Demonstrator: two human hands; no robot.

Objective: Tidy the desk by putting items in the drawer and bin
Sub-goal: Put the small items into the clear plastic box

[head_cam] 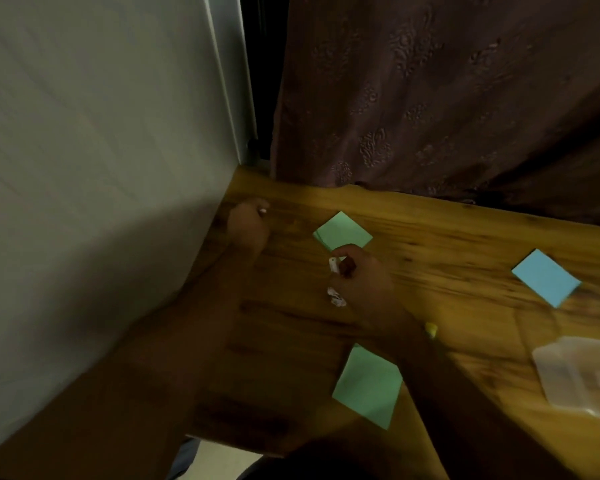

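My right hand hovers over the middle of the wooden desk, closed around small white crumpled bits of paper that stick out between its fingers. My left hand rests at the desk's far left corner by the wall, fingers curled; the blur hides whether it holds anything. A green sticky note lies just beyond my right hand. Another green note lies near the front edge under my right forearm. A blue note lies to the right.
A clear plastic packet lies at the right edge. A small yellow object sits beside my right forearm. A white wall borders the desk on the left, and a brown patterned curtain hangs behind it.
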